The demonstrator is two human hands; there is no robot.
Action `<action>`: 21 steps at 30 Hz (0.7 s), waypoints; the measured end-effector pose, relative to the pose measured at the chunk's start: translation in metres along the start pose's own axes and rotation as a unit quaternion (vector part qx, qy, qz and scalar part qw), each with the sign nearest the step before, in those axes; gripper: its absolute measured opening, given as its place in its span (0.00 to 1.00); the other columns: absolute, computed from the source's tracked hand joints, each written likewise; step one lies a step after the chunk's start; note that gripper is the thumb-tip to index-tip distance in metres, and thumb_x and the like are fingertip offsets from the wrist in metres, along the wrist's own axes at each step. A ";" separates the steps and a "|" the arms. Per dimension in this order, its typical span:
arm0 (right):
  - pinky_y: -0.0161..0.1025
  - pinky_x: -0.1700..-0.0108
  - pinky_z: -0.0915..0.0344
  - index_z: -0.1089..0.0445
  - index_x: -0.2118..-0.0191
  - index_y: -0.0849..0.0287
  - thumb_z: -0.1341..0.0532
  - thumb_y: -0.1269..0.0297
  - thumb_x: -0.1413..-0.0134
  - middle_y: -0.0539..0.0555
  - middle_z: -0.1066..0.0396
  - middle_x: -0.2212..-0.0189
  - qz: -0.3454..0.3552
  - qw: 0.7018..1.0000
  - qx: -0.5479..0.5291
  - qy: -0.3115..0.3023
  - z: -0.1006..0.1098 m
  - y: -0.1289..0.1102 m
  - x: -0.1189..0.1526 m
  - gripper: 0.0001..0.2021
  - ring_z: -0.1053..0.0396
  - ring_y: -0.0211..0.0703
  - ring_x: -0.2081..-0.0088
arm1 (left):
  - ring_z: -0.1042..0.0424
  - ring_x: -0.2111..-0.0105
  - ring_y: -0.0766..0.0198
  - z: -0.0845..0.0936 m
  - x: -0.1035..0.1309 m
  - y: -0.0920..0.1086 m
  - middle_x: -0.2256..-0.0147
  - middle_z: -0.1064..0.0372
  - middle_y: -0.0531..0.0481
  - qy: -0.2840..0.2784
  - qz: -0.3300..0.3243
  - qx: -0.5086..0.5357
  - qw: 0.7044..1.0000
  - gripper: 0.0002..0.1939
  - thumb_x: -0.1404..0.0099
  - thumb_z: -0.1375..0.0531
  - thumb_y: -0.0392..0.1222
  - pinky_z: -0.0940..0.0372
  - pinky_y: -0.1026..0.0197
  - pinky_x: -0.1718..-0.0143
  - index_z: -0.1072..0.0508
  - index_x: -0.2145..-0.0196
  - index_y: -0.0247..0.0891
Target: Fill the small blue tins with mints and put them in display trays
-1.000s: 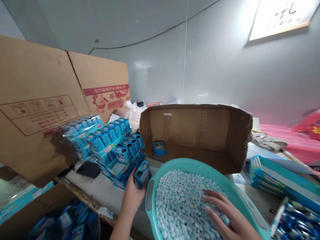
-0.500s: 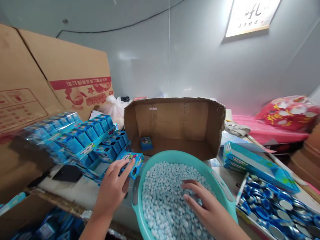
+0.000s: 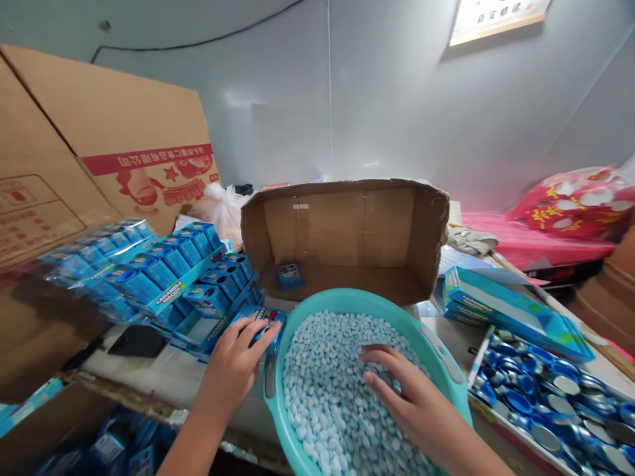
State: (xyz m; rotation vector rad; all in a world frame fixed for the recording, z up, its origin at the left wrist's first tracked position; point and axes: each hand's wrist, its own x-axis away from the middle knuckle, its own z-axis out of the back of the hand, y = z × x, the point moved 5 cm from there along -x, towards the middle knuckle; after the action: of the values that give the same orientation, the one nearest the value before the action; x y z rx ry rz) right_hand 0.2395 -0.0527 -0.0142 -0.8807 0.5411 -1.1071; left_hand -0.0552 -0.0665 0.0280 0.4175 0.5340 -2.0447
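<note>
My left hand (image 3: 237, 360) is closed around a small blue candy box (image 3: 266, 322) at the left rim of a turquoise basin (image 3: 347, 297). Its fingers lie across the box's top; the thumb is mostly hidden. Pale blue and white candies (image 3: 325, 377) fill much of the basin. Over them my right hand (image 3: 404, 390) hovers or rests with thumb and fingers apart; I see nothing between them. Just left of the held box is a display tray (image 3: 198, 328) with several blue boxes, some with round openings in their tops.
A brown carton (image 3: 342, 225) lies open behind the basin, one blue box (image 3: 290, 277) inside. On the right are a box of blue-rimmed metal lids (image 3: 546, 396) and stacked long blue cartons (image 3: 510, 311). Wrapped box packs (image 3: 163, 264) and a dark flat object (image 3: 137, 342) occupy the left.
My left hand has turned slightly, and the candy box in it has tipped. The right hand stays nearly in place over the candies. The camera view has shifted a little.
</note>
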 end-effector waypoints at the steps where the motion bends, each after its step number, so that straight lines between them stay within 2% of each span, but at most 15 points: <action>1: 0.50 0.36 0.42 0.31 0.47 0.56 0.50 0.49 0.33 0.60 0.35 0.41 0.003 1.000 0.000 0.000 0.000 0.000 0.000 0.21 0.38 0.52 0.39 | 0.37 0.46 0.48 -0.002 -0.001 0.002 0.46 0.31 0.44 -0.001 -0.009 -0.004 1.000 0.32 0.35 0.47 0.23 0.36 0.45 0.44 0.34 0.37 0.41; 4: 0.50 0.37 0.41 0.30 0.48 0.56 0.49 0.52 0.33 0.60 0.34 0.43 0.016 1.000 0.003 -0.003 -0.002 0.000 0.000 0.19 0.37 0.51 0.40 | 0.36 0.46 0.48 -0.007 -0.001 0.008 0.47 0.30 0.44 -0.002 -0.035 -0.009 0.999 0.29 0.32 0.47 0.25 0.36 0.46 0.46 0.33 0.37 0.43; 10: 0.48 0.39 0.40 0.31 0.47 0.56 0.48 0.56 0.32 0.60 0.34 0.44 0.029 0.999 0.025 -0.002 -0.002 0.001 0.000 0.16 0.36 0.50 0.42 | 0.36 0.45 0.47 -0.008 0.002 0.011 0.46 0.31 0.42 0.017 -0.016 -0.013 1.000 0.26 0.30 0.46 0.29 0.37 0.45 0.44 0.33 0.37 0.43; 13: 0.47 0.42 0.38 0.30 0.47 0.57 0.49 0.63 0.33 0.60 0.32 0.46 0.041 0.996 0.075 -0.003 -0.004 -0.007 -0.002 0.15 0.34 0.50 0.45 | 0.35 0.47 0.48 -0.007 0.002 0.010 0.47 0.30 0.42 0.018 -0.024 -0.010 0.999 0.25 0.30 0.46 0.29 0.37 0.45 0.45 0.32 0.38 0.43; 15: 0.47 0.46 0.36 0.30 0.45 0.55 0.50 0.69 0.34 0.58 0.30 0.49 0.075 0.987 0.139 -0.038 -0.010 -0.022 -0.005 0.17 0.32 0.50 0.48 | 0.35 0.48 0.49 -0.008 0.001 0.009 0.47 0.30 0.43 0.011 -0.028 0.002 1.000 0.25 0.30 0.46 0.30 0.36 0.46 0.46 0.33 0.37 0.44; 18: 0.47 0.53 0.34 0.33 0.41 0.53 0.48 0.76 0.42 0.58 0.27 0.54 0.157 0.947 0.254 -0.118 -0.026 -0.055 -0.015 0.24 0.28 0.52 0.54 | 0.35 0.46 0.49 -0.009 0.002 0.007 0.46 0.31 0.43 -0.003 -0.003 0.033 0.999 0.28 0.30 0.45 0.30 0.36 0.46 0.44 0.36 0.35 0.47; 21: 0.47 0.57 0.33 0.34 0.41 0.54 0.45 0.78 0.47 0.59 0.26 0.57 0.193 0.914 0.328 -0.143 -0.040 -0.085 -0.031 0.27 0.27 0.54 0.57 | 0.35 0.46 0.52 -0.010 0.005 0.005 0.45 0.32 0.44 0.011 0.043 0.074 0.996 0.29 0.30 0.45 0.29 0.37 0.47 0.42 0.37 0.35 0.48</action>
State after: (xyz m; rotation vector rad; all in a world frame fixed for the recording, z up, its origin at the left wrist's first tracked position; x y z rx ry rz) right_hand 0.1524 -0.0528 0.0320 -0.3087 0.0678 -0.7009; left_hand -0.0522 -0.0671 0.0158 0.5438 0.3721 -2.0060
